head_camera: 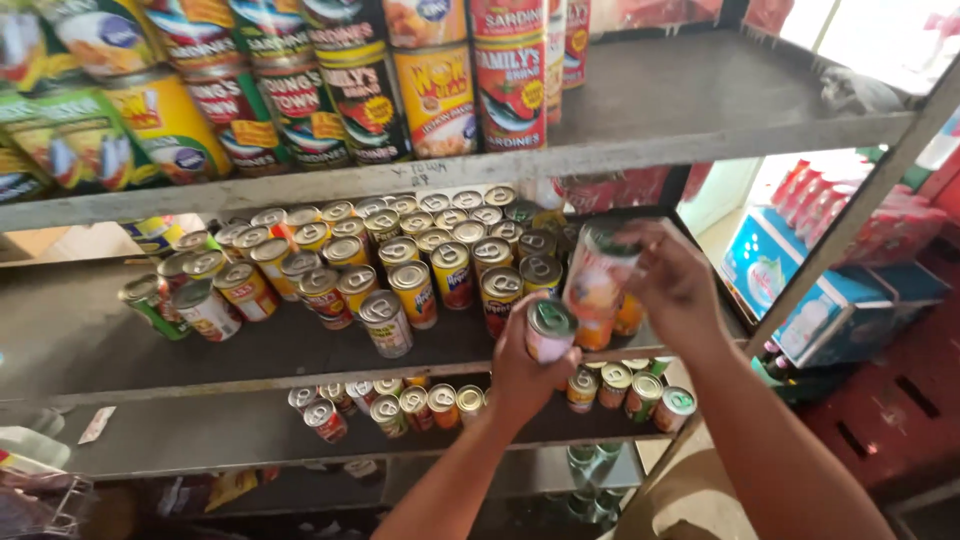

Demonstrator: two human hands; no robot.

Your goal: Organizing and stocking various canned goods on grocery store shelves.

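Between your two hands, just in front of the middle shelf (120,350), are two cans. Your left hand (520,375) is wrapped around a small pale can (550,332), upright, ring-pull top showing; fingers (512,322) closed around its side from below and behind. Your right hand (675,280) grips a taller can with a red and orange label (598,275), tilted, fingers curled over its far side and top edge. Both cans sit just beside each other, taller one slightly above. Behind them, rows of canned goods (400,260) fill the middle shelf. More large cans (350,90) stand on the top shelf, a short row (430,405) on the lower shelf.
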